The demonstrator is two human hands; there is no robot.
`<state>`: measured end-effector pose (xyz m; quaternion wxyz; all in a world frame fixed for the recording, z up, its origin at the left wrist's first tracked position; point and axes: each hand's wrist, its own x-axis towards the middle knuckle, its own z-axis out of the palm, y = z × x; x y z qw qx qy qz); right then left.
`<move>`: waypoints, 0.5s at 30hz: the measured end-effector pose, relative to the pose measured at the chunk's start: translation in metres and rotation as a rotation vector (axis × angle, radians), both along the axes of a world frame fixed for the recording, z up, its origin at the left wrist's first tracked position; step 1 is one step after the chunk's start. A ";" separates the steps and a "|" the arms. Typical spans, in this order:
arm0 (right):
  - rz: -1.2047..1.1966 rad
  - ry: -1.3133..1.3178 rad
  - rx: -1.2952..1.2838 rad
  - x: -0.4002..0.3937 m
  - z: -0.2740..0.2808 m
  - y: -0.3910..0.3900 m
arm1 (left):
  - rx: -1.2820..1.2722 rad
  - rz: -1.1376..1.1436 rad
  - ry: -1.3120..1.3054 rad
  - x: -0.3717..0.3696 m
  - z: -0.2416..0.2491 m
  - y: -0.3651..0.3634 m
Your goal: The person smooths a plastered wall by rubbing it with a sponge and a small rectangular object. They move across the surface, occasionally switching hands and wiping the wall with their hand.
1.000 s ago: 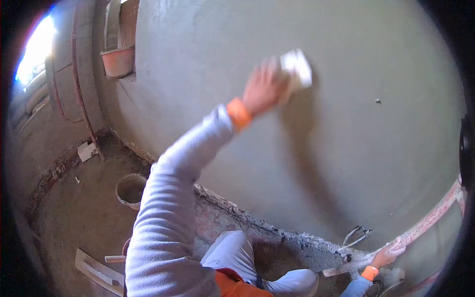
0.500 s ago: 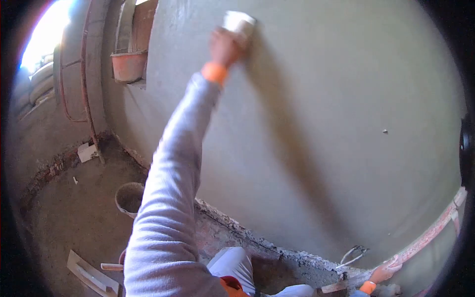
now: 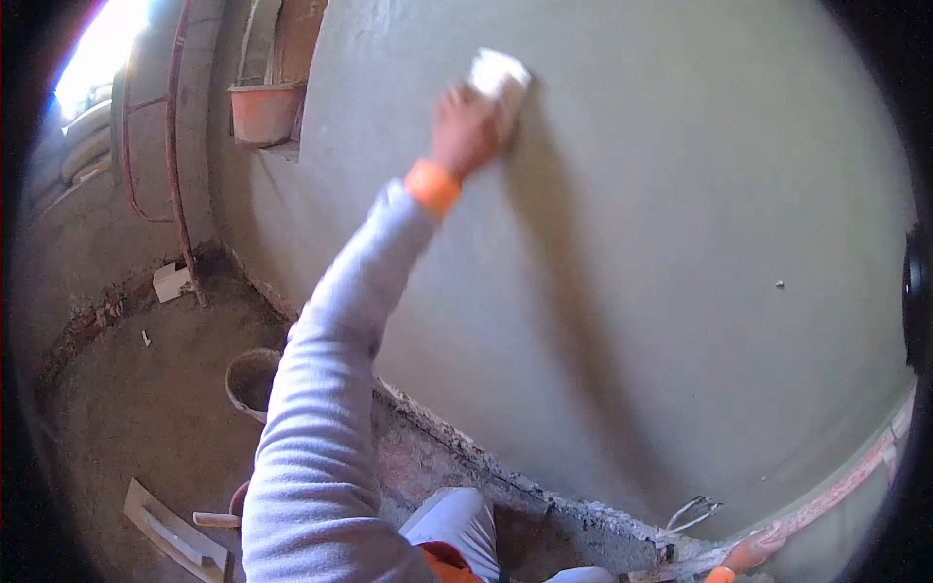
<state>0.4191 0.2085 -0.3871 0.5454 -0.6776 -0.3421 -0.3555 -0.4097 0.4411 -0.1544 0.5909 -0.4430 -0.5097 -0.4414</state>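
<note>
My left hand (image 3: pixel 468 128), with an orange cuff and a pale grey sleeve, reaches up to the smooth grey wall (image 3: pixel 680 194). Its fingers are closed on a white pad (image 3: pixel 499 73) held against the wall; glare and blur hide its exact kind. A long dark shadow runs down the wall from it. Low on the right, my right hand (image 3: pixel 746 555) is closed over a pinkish, worn pole (image 3: pixel 826 510), and part of that hand is hard to make out. Beside it, a loop of light wire (image 3: pixel 692 511) sticks out near the wall's foot.
A flat float (image 3: pixel 175 534) lies on the floor at lower left, near a light handle (image 3: pixel 216 520). A bucket (image 3: pixel 251 381) stands behind my sleeve. An orange tub (image 3: pixel 265 115) sits in a wall recess. A rusty pipe frame (image 3: pixel 177 165) leans at left. Rough rubble edges the wall base.
The view has shifted slightly. My left hand and the white pad have moved a little down and right across the wall. My right hand stays on the pole, now lower in view.
</note>
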 end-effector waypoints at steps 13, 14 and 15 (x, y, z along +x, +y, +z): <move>-0.017 -0.024 0.005 0.019 -0.007 0.007 | -0.101 -0.247 -0.121 -0.014 -0.013 -0.043; -0.027 -0.029 -0.004 0.014 -0.005 0.004 | -0.098 -0.204 -0.185 -0.037 -0.012 -0.041; -0.031 -0.018 0.003 0.013 -0.009 0.006 | -0.097 -0.162 -0.243 -0.064 0.000 -0.033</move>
